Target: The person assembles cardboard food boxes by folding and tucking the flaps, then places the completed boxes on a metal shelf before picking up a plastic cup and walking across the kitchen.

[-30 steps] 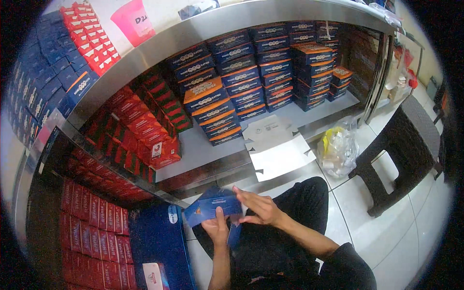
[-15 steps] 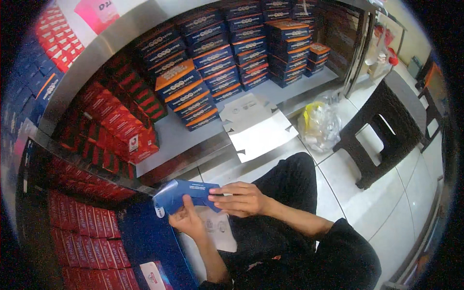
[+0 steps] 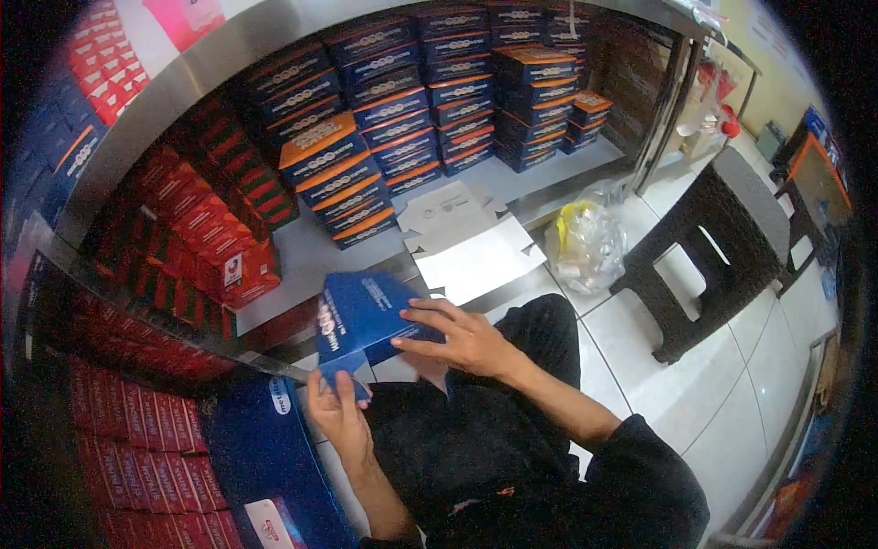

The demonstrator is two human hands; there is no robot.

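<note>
A dark blue carton (image 3: 366, 306) with pale print, partly folded up, is held over my lap between both hands. My left hand (image 3: 340, 416) pinches a small blue flap at the carton's lower corner between thumb and fingers. Along the right side of the carton, my right hand (image 3: 471, 340) grips the edge, its fingers stretched across the panel and the thumb mostly hidden. Beyond the carton, an unfolded cardboard blank (image 3: 480, 261) lies pale side up, reaching over the edge of the shelf.
Stacks of blue and orange boxes (image 3: 393, 119) fill the shelf ahead. Red boxes (image 3: 210, 215) stand at its left, with more red packs (image 3: 137, 421) at lower left. Beside me is a blue container (image 3: 247, 439). A clear plastic bag (image 3: 590, 240) and dark stool (image 3: 709, 247) are to the right.
The carton has been turned and raised, so its printed side panel now shows. My left hand has shifted down to a corner flap; my right hand has moved slightly up and away.
</note>
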